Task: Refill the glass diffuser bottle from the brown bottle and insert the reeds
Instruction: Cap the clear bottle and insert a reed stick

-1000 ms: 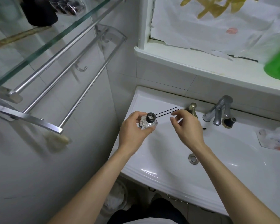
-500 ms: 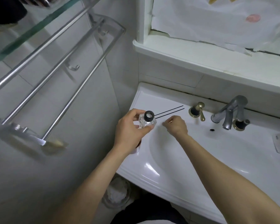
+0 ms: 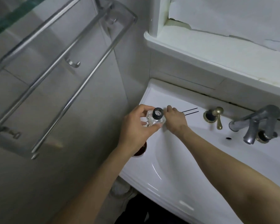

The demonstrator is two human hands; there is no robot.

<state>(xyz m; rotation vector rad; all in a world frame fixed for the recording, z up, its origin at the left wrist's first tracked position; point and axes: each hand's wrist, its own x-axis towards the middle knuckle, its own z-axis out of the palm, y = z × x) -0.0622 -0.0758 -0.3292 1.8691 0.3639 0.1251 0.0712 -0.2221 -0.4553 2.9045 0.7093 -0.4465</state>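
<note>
My left hand [image 3: 136,126] holds the small clear glass diffuser bottle [image 3: 153,120] by its sides above the sink's back left corner. Its black collar faces up and is uncapped. My right hand [image 3: 174,120] lies just right of the bottle, fingers curled down over the near ends of two thin black reeds [image 3: 191,111]. The reeds lie flat on the sink deck, and whether the fingers grip them is hidden. The brown bottle [image 3: 140,151] stands on the sink's left rim, mostly hidden under my left wrist.
The white sink [image 3: 184,167] fills the lower right. A brass tap handle [image 3: 216,116] and a grey faucet [image 3: 255,123] stand at its back. A metal towel rack [image 3: 63,75] juts from the left wall, and a white window ledge [image 3: 217,50] runs above.
My right hand slid left along the reeds until it sits beside the bottle. The reeds stayed flat on the deck. The view tilted down and left.
</note>
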